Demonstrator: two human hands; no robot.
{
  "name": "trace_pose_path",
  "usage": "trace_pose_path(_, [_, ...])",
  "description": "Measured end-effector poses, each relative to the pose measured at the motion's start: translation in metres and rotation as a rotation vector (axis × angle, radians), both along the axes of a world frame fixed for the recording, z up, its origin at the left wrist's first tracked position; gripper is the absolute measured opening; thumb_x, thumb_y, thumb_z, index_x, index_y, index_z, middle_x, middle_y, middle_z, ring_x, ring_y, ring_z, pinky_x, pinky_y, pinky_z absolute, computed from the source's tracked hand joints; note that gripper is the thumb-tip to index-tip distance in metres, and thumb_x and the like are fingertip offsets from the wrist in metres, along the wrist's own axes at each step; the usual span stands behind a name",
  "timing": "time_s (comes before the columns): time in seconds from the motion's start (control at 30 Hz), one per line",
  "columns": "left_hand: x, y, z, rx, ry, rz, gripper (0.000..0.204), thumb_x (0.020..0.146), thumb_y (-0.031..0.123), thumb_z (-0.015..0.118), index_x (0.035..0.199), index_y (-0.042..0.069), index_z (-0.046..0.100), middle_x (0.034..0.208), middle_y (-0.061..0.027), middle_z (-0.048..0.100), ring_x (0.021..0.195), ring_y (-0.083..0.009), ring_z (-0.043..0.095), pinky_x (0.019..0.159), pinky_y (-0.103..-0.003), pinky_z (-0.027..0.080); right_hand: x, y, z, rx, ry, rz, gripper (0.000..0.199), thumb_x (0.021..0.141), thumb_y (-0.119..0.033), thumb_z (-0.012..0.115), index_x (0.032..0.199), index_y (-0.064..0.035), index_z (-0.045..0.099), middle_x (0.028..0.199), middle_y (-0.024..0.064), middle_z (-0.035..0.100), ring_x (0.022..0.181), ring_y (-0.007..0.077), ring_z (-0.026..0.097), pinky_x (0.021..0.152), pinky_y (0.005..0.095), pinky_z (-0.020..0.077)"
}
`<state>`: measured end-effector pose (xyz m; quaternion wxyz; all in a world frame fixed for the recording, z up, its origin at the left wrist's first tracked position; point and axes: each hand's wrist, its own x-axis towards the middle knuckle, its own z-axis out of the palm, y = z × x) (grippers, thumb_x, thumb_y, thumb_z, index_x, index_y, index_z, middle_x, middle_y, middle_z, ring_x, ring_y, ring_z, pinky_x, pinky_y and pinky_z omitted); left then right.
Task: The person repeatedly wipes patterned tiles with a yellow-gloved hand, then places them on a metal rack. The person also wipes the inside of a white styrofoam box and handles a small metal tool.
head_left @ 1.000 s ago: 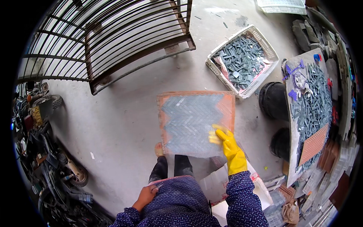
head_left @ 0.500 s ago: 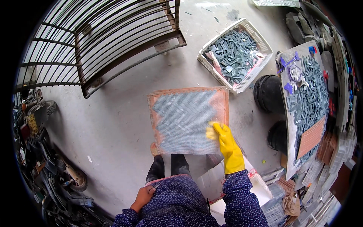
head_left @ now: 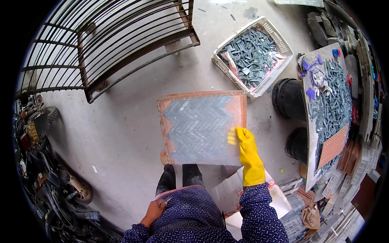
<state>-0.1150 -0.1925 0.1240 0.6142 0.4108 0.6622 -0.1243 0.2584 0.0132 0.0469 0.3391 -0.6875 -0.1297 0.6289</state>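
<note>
A square sheet of white mesh (head_left: pixel 198 129) covers grey-blue strips in a herringbone pattern, on an orange-brown backing whose edges show around it. My right hand (head_left: pixel 252 156), in a yellow rubber glove, pinches the sheet's right edge. Its fingers show yellow through the mesh, and the thumb lies outside. My bare left hand (head_left: pixel 154 211) rests against the patterned apron on my lap, fingers curled. A small thin pointed thing sticks out of that hand, too small to name.
A white plastic crate (head_left: pixel 283 77) of grey tile strips stands beyond the sheet. Right is a board (head_left: pixel 314 156) with heaped strips, beside black buckets (head_left: pixel 285 99). A metal rack (head_left: pixel 133 65) stands far left, a motorbike (head_left: pixel 73 186) near left. A white box (head_left: pixel 279 202) is by my right arm.
My right hand has slid a little to the right along with its grip, toward the sheet's edge. The sheet has shifted slightly; my left hand stays put.
</note>
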Motion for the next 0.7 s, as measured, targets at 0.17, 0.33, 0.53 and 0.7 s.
trace_pose_path(0.17, [-0.002, 0.000, 0.000, -0.020, -0.002, -0.003, 0.023, 0.082, 0.025, 0.053, 0.080, 0.003, 0.061, 0.073, -0.0187, 0.060, 0.070, -0.0366, 0.058, 0.064, -0.041, 0.045, -0.004, 0.001, 0.005, 0.016, -0.099, 0.047, 0.034, 0.089, -0.033, 0.049, 0.103, -0.0031, 0.058, 0.084, 0.0022, 0.058, 0.072, 0.0089, 0.052, 0.068, 0.0218, 0.0423])
trace_pose_path(0.33, [-0.005, -0.003, -0.003, -0.029, 0.000, -0.002, 0.024, 0.083, 0.025, 0.053, 0.080, 0.003, 0.061, 0.070, -0.0181, 0.059, 0.068, -0.0351, 0.058, 0.063, -0.040, 0.045, -0.001, 0.012, 0.015, -0.055, -0.535, 0.294, 0.037, 0.088, -0.031, 0.051, 0.105, 0.0008, 0.056, 0.090, 0.0117, 0.062, 0.080, 0.0191, 0.058, 0.073, 0.0272, 0.0447])
trace_pose_path(0.53, [-0.014, -0.009, -0.003, -0.067, 0.018, 0.002, 0.023, 0.083, 0.023, 0.053, 0.078, 0.001, 0.060, 0.066, -0.0162, 0.059, 0.064, -0.0314, 0.059, 0.060, -0.037, 0.045, -0.014, 0.016, 0.018, 0.480, -1.137, 0.463, 0.047, 0.082, -0.030, 0.057, 0.118, 0.0008, 0.049, 0.111, 0.0206, 0.055, 0.105, 0.0342, 0.051, 0.093, 0.0377, 0.0377])
trace_pose_path(0.7, [-0.020, -0.014, -0.012, -0.058, -0.032, -0.001, 0.023, 0.083, 0.021, 0.053, 0.077, 0.001, 0.059, 0.060, -0.0127, 0.057, 0.057, -0.0246, 0.057, 0.056, -0.034, 0.043, -0.053, 0.010, -0.017, 0.617, -1.180, 0.824, 0.064, 0.078, -0.034, 0.059, 0.128, -0.0008, 0.038, 0.134, 0.0204, 0.035, 0.125, 0.0347, 0.031, 0.106, 0.0410, 0.0198])
